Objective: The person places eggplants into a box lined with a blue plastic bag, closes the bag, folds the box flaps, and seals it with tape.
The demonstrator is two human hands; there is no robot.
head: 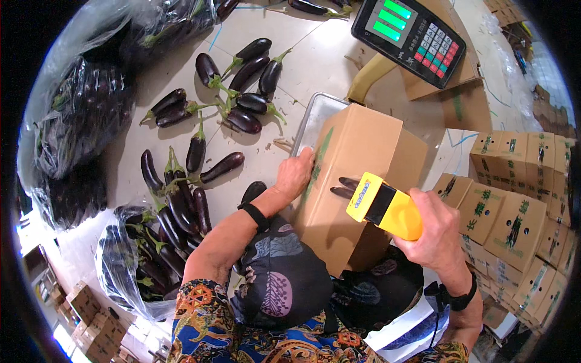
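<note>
My right hand [431, 227] grips a yellow handheld tool [386, 204] with a black band, which looks like a tape dispenser, against a side of a brown cardboard box [367, 145]. Beside the tool's front, dark eggplant shapes [347, 187] show on the cardboard; whether they are printed cannot be told. The box lies across the metal platform [317, 109] of a scale. My left hand [297, 170] presses on the box's left edge, near green writing, its fingers partly hidden. Loose eggplants [222, 168] lie on the floor to the left.
A scale display [408, 38] with green lit panels stands on a post beyond the box. Plastic bags of eggplants [81, 118] line the left, with an open plastic bag of eggplants [154, 263] nearer me. Stacked cardboard boxes [513, 222] rise on the right; others [97, 326] stand at lower left.
</note>
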